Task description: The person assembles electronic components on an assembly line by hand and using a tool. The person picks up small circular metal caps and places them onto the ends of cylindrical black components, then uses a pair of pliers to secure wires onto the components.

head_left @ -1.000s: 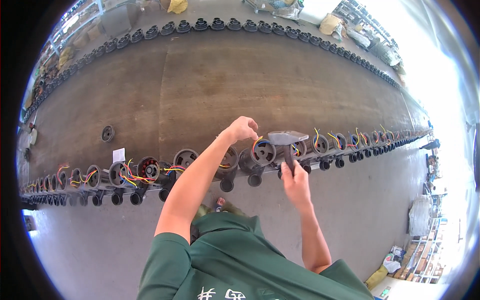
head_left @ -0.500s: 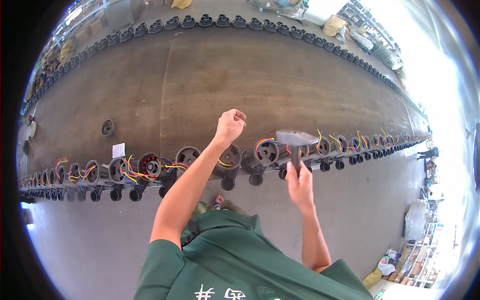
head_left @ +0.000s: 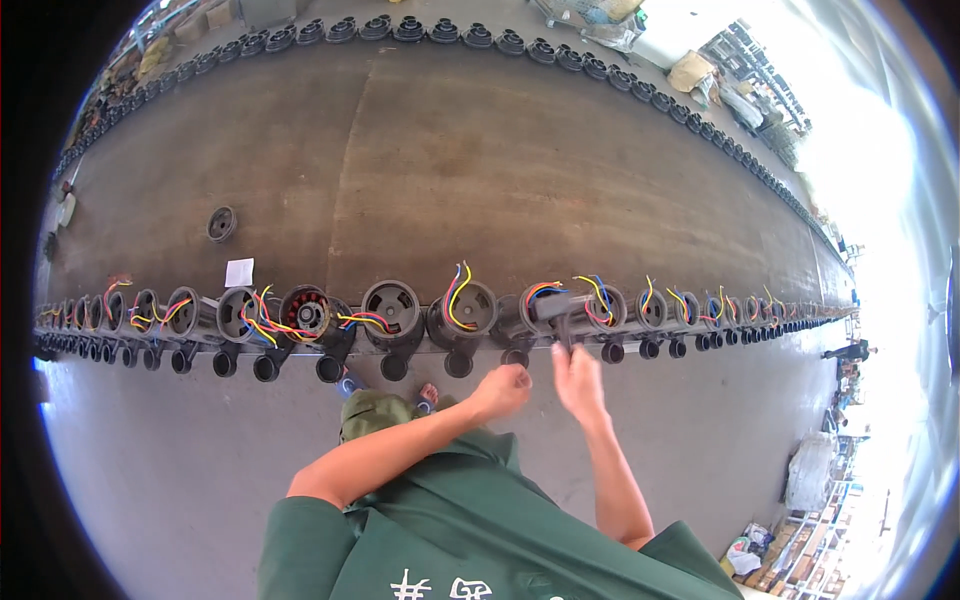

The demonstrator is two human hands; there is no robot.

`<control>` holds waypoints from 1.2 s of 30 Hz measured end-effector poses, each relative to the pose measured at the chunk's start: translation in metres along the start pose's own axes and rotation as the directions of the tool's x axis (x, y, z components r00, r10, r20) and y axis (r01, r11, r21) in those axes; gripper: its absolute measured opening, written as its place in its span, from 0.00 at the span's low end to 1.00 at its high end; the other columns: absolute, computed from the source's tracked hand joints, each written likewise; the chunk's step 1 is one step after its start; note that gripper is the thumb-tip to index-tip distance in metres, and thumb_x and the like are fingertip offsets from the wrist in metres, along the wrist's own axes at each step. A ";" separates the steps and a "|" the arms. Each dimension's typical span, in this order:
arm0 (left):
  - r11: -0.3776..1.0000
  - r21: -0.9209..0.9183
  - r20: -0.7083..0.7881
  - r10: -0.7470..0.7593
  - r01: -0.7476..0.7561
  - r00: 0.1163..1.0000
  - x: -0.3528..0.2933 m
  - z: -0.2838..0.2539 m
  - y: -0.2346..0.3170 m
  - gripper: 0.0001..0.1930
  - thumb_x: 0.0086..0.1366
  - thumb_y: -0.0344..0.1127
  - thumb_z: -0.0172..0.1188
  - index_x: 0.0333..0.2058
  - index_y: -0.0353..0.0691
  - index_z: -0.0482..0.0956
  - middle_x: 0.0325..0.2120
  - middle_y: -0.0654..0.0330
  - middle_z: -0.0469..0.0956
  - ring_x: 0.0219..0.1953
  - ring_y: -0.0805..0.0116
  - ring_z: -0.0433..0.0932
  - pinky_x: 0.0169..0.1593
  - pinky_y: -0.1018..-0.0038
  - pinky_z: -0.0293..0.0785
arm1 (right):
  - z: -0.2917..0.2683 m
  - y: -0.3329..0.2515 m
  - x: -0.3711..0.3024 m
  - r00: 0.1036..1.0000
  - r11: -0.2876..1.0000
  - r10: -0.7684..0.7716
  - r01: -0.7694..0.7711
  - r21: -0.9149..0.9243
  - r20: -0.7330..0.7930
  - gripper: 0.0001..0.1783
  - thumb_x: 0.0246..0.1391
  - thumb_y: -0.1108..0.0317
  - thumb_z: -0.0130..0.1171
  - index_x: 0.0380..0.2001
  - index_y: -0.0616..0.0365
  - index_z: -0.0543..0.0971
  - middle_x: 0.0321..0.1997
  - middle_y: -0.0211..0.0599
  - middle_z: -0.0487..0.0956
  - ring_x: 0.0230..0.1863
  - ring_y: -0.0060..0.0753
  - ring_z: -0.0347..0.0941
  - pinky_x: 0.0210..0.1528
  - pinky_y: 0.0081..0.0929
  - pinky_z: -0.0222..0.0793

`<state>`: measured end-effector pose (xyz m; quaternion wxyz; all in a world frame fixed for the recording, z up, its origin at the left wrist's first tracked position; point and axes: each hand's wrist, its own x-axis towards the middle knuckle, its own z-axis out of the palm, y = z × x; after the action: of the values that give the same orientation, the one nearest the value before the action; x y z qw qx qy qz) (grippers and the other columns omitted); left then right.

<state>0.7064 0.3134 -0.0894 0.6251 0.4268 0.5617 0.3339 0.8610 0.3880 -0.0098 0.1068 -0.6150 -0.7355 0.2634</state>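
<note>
My right hand [head_left: 580, 383] is wrapped round the handle of a hammer [head_left: 566, 304]. The hammer's head is over a dark grey cylindrical motor housing [head_left: 532, 313] in the row along the bench's near edge. Below that row, my left hand [head_left: 503, 390] is closed, its fingers curled; whatever they may hold is hidden. Left of the hammer stands another open housing [head_left: 484, 308] with yellow, red and blue wires [head_left: 457, 302] rising out of it. Further left, one housing shows a ring of reddish copper windings [head_left: 303, 315].
The wide brown bench [head_left: 480, 170] bears a loose round dark part [head_left: 221, 224] and a white paper slip [head_left: 239, 272]. Several black round parts [head_left: 410, 30] line its far edge. Below the near row lies a grey floor [head_left: 180, 460]. Another person [head_left: 853, 351] is far right.
My left hand has come down from over the housings to below the near edge, further right. My right hand has brought the hammer left and slightly lower, over a different housing.
</note>
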 end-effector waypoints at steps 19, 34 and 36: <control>0.904 0.229 -0.101 0.390 -0.360 0.915 0.073 0.032 -0.057 0.26 0.62 0.33 0.64 0.58 0.35 0.72 0.60 0.40 0.72 0.60 0.40 0.73 0.63 0.52 0.70 | -0.037 -0.055 0.010 0.869 0.773 0.363 -0.482 0.413 0.335 0.19 0.71 0.51 0.56 0.29 0.50 0.70 0.19 0.17 0.66 0.17 0.10 0.58 0.17 0.18 0.56; 0.901 0.383 -0.404 0.361 -0.203 0.841 0.066 0.065 -0.028 0.21 0.64 0.32 0.61 0.53 0.33 0.71 0.47 0.39 0.75 0.51 0.36 0.74 0.53 0.48 0.72 | -0.063 -0.004 0.011 0.960 0.936 -0.157 0.069 0.346 0.234 0.19 0.67 0.56 0.58 0.37 0.66 0.76 0.23 0.58 0.77 0.25 0.57 0.77 0.31 0.47 0.71; 0.942 0.284 -0.421 0.292 -0.181 0.859 0.071 0.070 -0.014 0.20 0.63 0.36 0.64 0.50 0.34 0.72 0.45 0.41 0.76 0.49 0.38 0.75 0.51 0.51 0.73 | -0.057 0.013 0.019 0.945 0.941 -0.260 0.201 0.273 0.200 0.19 0.68 0.55 0.56 0.40 0.64 0.75 0.28 0.60 0.81 0.34 0.65 0.81 0.36 0.54 0.74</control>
<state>0.7847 0.3605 -0.1312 0.3744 0.4729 0.6713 0.4308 0.8954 0.4228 0.0282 0.1262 -0.4704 -0.7714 0.4095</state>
